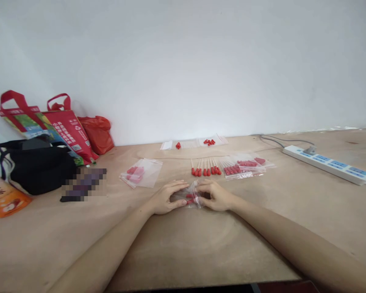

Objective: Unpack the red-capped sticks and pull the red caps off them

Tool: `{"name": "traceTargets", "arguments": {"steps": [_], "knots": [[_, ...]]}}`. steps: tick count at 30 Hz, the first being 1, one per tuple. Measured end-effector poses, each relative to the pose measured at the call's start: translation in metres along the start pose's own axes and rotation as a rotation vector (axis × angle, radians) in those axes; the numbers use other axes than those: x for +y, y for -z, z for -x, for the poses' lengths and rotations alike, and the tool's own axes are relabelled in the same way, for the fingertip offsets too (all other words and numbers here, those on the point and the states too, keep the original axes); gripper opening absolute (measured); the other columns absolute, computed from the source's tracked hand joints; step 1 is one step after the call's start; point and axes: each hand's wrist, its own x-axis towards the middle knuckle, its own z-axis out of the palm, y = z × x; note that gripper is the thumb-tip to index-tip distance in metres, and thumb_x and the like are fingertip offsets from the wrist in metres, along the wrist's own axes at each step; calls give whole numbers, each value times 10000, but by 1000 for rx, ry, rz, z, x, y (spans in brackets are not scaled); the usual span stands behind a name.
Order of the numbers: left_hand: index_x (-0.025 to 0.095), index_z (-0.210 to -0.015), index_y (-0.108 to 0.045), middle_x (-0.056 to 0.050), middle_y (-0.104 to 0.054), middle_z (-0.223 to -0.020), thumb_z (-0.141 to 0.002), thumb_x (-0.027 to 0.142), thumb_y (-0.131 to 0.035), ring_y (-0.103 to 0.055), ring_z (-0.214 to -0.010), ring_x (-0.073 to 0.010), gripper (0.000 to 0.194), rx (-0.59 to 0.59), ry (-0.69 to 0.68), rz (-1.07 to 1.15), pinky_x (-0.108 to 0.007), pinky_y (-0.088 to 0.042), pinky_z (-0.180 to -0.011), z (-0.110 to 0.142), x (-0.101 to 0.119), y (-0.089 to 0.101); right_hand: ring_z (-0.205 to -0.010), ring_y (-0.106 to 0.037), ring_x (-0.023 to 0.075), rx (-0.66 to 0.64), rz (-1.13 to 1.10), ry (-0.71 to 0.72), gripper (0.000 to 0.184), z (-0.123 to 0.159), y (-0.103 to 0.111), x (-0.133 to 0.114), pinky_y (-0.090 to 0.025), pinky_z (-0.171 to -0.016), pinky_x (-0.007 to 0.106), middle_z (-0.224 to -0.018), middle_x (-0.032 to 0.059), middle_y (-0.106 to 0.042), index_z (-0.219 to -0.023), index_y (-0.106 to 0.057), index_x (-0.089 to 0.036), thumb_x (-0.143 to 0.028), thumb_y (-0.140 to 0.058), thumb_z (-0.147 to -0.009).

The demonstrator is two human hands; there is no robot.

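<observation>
A small clear plastic bag with red pieces in it lies on the table between my hands. My left hand grips its left side, thumb low and fingers above. On the other side, my right hand has curled fingers pinching the bag. Just beyond them is a row of pale sticks with red tips, tips towards me. Clear bags with red-tipped pieces overlap to the right of the row. More flat clear bags, some over red pieces, lie to the left.
Near the wall are loose red pieces on clear plastic. A white power strip with a grey cable lies at right. At left stand red carrier bags, a black bag and an orange pouch, beside a blurred-out item.
</observation>
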Motion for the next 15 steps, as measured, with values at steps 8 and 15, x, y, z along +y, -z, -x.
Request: {"name": "traceTargets", "arguments": {"steps": [8, 15], "knots": [[191, -1205, -469, -79, -500, -1250, -769, 402, -545, -408, -1193, -219, 490, -30, -4, 14, -407, -305, -1011, -1, -1, 0, -866, -552, 153, 7, -66, 58, 180, -5, -6, -2, -401, -801, 293, -905, 53, -631, -889, -663, -196, -273, -577, -750], [195, -1269, -396, -97, -421, -1317, -754, 456, -547, -348, -1234, -233, 597, -78, 26, -53, -419, -275, -1026, 1, -5, -1, -681, -532, 117, -66, 63, -41, 150, 1, 14, 4, -405, -631, 225, -812, 34, -603, -815, -646, -165, -244, -582, -705]]}}
